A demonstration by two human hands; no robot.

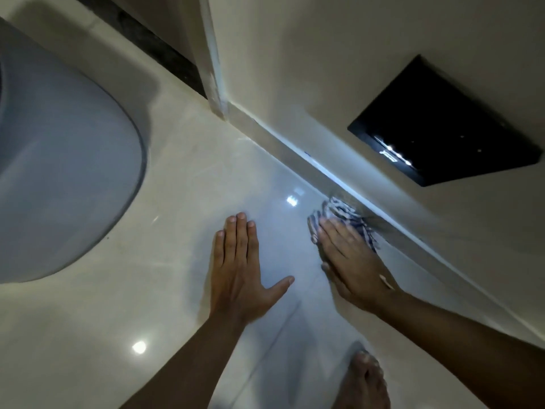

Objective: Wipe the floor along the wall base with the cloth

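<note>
A blue-and-white checked cloth (343, 214) lies bunched on the glossy pale floor (177, 202), right against the wall base (295, 149). My right hand (351, 258) presses flat on the cloth's near part, fingers pointing up-left along the skirting. Most of the cloth sticks out beyond the fingertips and to the right of the hand. My left hand (240, 267) rests flat on the bare floor to the left of it, fingers together, thumb spread, holding nothing.
A large white rounded appliance or bin (59, 160) fills the left side. A black box with small lights (442, 125) is mounted on the wall above the skirting. A white door frame post (213, 63) meets the floor at the far corner. A bare foot (364, 382) stands at the bottom.
</note>
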